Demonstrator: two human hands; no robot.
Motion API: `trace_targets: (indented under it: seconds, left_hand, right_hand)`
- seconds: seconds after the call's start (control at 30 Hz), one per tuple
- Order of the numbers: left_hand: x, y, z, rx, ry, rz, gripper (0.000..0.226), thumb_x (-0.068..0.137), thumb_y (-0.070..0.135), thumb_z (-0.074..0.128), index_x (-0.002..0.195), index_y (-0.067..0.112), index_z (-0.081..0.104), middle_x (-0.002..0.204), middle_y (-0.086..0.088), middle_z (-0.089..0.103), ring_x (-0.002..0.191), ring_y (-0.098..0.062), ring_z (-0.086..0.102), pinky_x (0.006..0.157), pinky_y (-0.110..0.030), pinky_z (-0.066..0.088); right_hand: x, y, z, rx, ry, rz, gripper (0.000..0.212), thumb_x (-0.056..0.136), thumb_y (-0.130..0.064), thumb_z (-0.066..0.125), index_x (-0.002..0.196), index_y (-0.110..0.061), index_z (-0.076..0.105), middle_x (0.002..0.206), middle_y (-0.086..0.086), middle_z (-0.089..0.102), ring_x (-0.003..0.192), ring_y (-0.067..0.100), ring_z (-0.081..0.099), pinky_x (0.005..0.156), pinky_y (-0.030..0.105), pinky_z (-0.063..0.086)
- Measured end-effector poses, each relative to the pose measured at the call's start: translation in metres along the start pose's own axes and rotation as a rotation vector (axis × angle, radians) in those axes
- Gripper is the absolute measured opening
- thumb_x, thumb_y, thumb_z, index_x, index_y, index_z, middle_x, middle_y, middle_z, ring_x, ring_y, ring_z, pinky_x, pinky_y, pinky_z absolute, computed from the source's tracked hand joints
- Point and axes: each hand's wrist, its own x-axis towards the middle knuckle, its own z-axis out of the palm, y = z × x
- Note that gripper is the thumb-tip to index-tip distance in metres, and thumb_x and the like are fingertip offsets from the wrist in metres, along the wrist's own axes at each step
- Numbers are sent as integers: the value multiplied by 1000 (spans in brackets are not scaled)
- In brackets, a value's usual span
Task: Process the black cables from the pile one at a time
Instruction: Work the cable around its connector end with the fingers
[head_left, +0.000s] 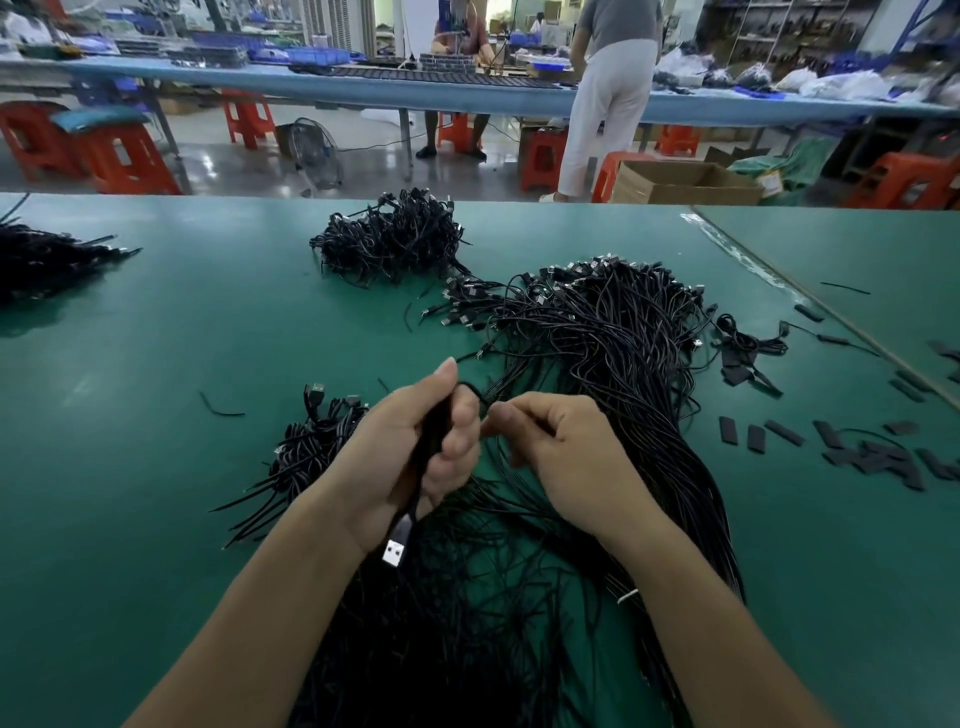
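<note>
Gripping a folded black cable (432, 428), the left hand (400, 457) curls round it, with the USB plug (393, 552) hanging just below the fist. Just beside it, the right hand (566, 457) pinches a strand at the cable's loop. The pile (613, 353) spreads beyond and beneath both hands on the green table (130, 364). A smaller bundle (306, 447) lies left of the grip.

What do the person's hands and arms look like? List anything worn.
Both are bare: the left hand and right hand have no gloves, rings or watch in view, and no sleeves show on the forearms up to the frame's edge. The left thumbnail looks unpainted.
</note>
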Motion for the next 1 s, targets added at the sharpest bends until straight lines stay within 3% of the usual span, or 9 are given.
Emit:
trace_targets:
  seconds: [0.1,0.17,0.3,0.5,0.6,0.7,0.83,0.93,1.0]
  left_hand:
    - [4,-3,7,-29,154,106,47,89,43,48,73,11,79,66,-4,67,52,-11,63,46,-18,51]
    - [7,-5,7,-92,175,160,47,86,42,49,88,8,81,88,-11,76,75,-17,74,61,-21,58]
    - [8,-8,5,-121,151,255,46,91,35,49,115,2,68,116,-18,72,107,-27,70,80,-26,59]
    - [7,-15,2,97,127,320,41,94,28,49,126,7,61,124,-11,70,119,-24,64,95,-27,53]
    - [7,-19,2,516,252,327,29,101,25,47,119,15,67,117,-2,73,111,-10,68,93,-22,53]
    - [5,-20,0,786,319,242,35,104,26,46,88,24,77,81,8,76,75,-2,71,68,-13,53]
    - [-3,-21,2,687,133,-61,56,109,29,35,70,12,72,68,-10,72,55,-17,67,51,-21,50]
    - [-4,-19,-1,641,91,-135,60,106,39,35,52,24,57,49,1,52,38,-10,43,37,-18,33]
    - [-2,-16,-3,514,50,-149,56,101,48,41,51,24,46,45,5,37,34,-8,29,33,-16,23]
  right_hand:
    - [-4,-2,4,-63,-102,34,38,100,-35,57,63,-37,65,54,-6,54,49,11,39,48,32,32]
    - [-7,-4,5,-113,-165,33,40,100,-33,55,61,-32,60,54,-5,54,50,12,41,49,38,35]
    - [-9,-6,7,-126,-211,36,39,101,-27,55,63,-18,52,53,-3,48,49,15,37,48,36,32]
    - [-11,-6,6,-207,-229,-6,28,100,-25,56,74,-16,63,53,-3,47,45,11,35,43,28,30]
    - [-12,-9,1,-302,-263,-31,34,97,-28,61,67,-11,60,53,0,51,44,8,38,43,27,34]
    - [-9,-16,-7,-276,-189,-89,29,93,-29,67,66,-21,64,58,-16,60,51,-1,52,50,14,38]
    - [-2,-21,-17,-199,-77,-164,12,85,-27,78,77,-20,71,71,-11,70,70,1,66,66,15,50]
    - [1,-17,-17,-31,-117,-144,14,83,-23,79,81,-14,69,69,1,71,69,12,67,71,33,56]
    - [3,-13,-16,40,-100,-115,19,82,-22,80,81,-9,66,71,8,66,66,17,57,68,38,50]
